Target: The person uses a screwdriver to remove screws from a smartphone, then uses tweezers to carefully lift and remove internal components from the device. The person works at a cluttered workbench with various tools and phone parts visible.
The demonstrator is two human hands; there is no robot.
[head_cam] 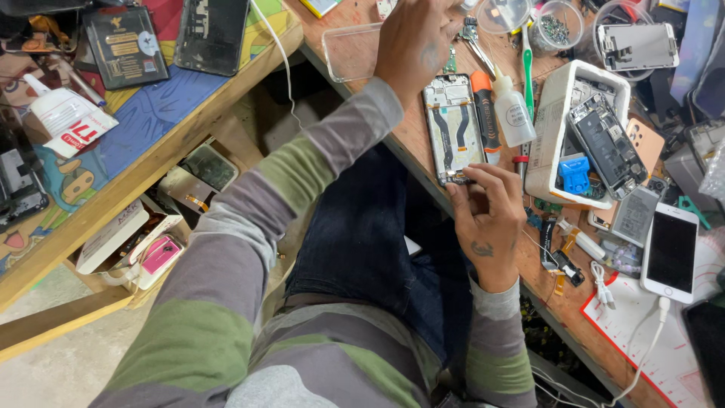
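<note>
An opened phone (453,125) with its back off lies near the edge of a wooden bench (393,132). My right hand (489,219) pinches its near end with fingertips on the lower edge. My left hand (414,41) reaches over the far part of the bench, beside a clear phone case (349,54) and metal tweezers (476,41). Its fingertips run out of the picture, so whether it holds anything is hidden. Next to the phone lie an orange and black pen-like tool (485,113) and a small white squeeze bottle (513,113).
A white foam box (550,113) holds another stripped phone (608,143) and a blue part (575,174). A green toothbrush (527,68), clear dishes of screws (556,26), a white smartphone (671,249) on a cable and loose parts crowd the bench. A second cluttered table (151,128) stands left.
</note>
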